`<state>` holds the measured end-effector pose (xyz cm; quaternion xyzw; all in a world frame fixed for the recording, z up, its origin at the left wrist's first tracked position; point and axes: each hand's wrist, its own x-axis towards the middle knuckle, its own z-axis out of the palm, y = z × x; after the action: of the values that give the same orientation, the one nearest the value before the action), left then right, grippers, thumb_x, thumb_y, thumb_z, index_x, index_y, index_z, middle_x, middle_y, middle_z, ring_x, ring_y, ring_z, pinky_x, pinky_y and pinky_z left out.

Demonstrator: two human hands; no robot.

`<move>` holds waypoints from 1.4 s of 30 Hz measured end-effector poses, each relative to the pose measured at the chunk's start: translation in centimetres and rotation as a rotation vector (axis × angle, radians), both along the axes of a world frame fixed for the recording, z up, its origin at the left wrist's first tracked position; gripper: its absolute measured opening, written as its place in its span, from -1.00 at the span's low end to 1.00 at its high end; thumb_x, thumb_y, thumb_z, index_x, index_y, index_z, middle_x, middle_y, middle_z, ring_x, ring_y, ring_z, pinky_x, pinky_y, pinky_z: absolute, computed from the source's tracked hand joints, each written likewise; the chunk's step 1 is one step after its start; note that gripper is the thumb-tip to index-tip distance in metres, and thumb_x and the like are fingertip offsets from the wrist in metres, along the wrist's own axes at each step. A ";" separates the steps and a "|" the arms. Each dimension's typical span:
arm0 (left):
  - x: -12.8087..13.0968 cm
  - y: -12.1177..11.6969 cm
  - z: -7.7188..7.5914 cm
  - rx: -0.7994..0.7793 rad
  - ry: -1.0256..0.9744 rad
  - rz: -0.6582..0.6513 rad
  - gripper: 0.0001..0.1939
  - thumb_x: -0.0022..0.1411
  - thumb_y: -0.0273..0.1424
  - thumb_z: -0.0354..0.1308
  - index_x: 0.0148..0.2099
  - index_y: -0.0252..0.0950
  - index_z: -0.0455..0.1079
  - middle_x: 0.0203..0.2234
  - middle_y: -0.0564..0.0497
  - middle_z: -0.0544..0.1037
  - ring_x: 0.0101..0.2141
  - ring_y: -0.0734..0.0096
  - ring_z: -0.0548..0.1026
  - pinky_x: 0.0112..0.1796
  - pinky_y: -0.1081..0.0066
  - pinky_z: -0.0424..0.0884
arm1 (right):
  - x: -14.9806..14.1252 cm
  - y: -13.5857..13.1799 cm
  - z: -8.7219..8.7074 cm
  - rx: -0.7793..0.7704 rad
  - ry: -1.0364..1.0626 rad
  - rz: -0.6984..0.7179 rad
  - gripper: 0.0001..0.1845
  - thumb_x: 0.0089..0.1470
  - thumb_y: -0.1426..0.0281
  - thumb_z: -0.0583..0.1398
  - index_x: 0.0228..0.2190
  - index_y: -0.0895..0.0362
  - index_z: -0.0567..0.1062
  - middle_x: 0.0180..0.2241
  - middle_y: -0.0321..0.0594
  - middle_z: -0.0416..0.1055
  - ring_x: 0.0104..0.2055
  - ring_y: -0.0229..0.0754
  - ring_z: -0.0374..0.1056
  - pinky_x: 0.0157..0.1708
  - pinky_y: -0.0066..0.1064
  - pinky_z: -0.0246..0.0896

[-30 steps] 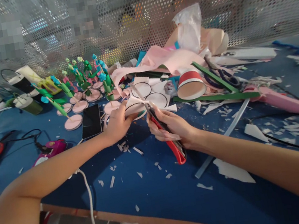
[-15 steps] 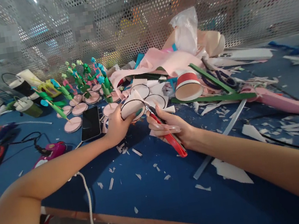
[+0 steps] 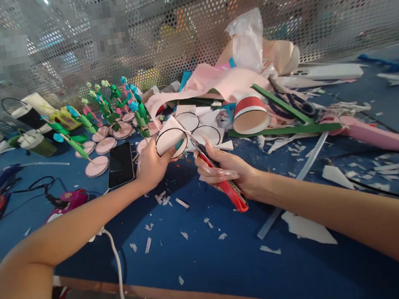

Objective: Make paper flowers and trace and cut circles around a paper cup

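My left hand (image 3: 151,165) pinches a piece of white paper with a black circle drawn on it (image 3: 170,140), held just above the blue table (image 3: 221,262). My right hand (image 3: 227,169) is closed round red-handled scissors (image 3: 224,182), whose blades reach up to the right edge of the paper circle. More white paper with drawn circles (image 3: 200,128) lies just behind. Small white paper scraps (image 3: 179,213) are scattered on the table below my hands.
A black phone (image 3: 120,164) lies left of my left hand, beside several paper flowers on pink round bases (image 3: 104,124). A red-and-white paper cup (image 3: 250,114), green strips (image 3: 290,127) and pink paper (image 3: 223,82) are piled behind. A pink glue gun (image 3: 66,202) and white cable (image 3: 120,278) lie at left.
My left hand has turned the paper circle and lifted it a little while the scissors stay at its edge. Another person's hand showed at the far left half a second ago and is gone.
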<state>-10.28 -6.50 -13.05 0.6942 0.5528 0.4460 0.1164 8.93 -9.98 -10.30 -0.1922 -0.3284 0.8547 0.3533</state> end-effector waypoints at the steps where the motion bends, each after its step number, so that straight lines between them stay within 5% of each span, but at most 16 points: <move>1: 0.0 -0.1 0.2 -0.011 0.022 0.013 -0.54 0.10 -0.22 0.22 0.01 -0.34 0.35 -0.25 -0.10 0.57 -0.21 0.14 0.52 -0.21 0.21 0.47 | 0.0 0.0 0.0 0.004 -0.007 -0.003 -0.55 0.27 0.19 -0.01 -0.55 0.21 0.30 -0.80 -0.46 0.15 -0.83 -0.58 -0.26 -0.80 -0.76 -0.17; 7: 0.3 -0.6 1.4 -0.029 0.077 -0.008 -0.52 0.09 -0.24 0.21 0.02 -0.38 0.35 -0.25 -0.11 0.58 -0.23 0.15 0.52 -0.26 0.30 0.42 | 0.0 -0.1 0.2 0.013 -0.025 -0.003 -0.54 0.27 0.18 -0.01 -0.55 0.21 0.31 -0.80 -0.45 0.16 -0.84 -0.56 -0.24 -0.82 -0.75 -0.16; 21: 0.3 -0.7 1.5 0.020 0.038 -0.158 -0.63 0.09 -0.24 0.19 -0.11 -0.39 0.38 -0.28 -0.11 0.57 -0.22 0.20 0.49 -0.17 0.29 0.40 | 0.3 -0.2 0.1 0.070 -0.021 0.037 -0.54 0.26 0.19 0.01 -0.57 0.22 0.31 -0.76 -0.45 0.19 -0.84 -0.57 -0.20 -0.82 -0.75 -0.14; 42: 0.2 -1.0 1.6 0.011 0.075 -0.162 -0.54 0.10 -0.24 0.19 -0.01 -0.42 0.36 -0.27 -0.15 0.58 -0.23 0.18 0.51 -0.21 0.31 0.42 | 0.6 -0.2 0.2 0.093 0.055 0.138 -0.60 0.25 0.21 0.05 -0.54 0.20 0.27 -0.76 -0.48 0.19 -0.85 -0.59 -0.24 -0.82 -0.76 -0.19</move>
<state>-10.07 -7.50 -11.42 0.7537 0.4963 0.4116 0.1275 9.54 -10.19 -10.12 -0.1292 -0.3703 0.8657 0.3110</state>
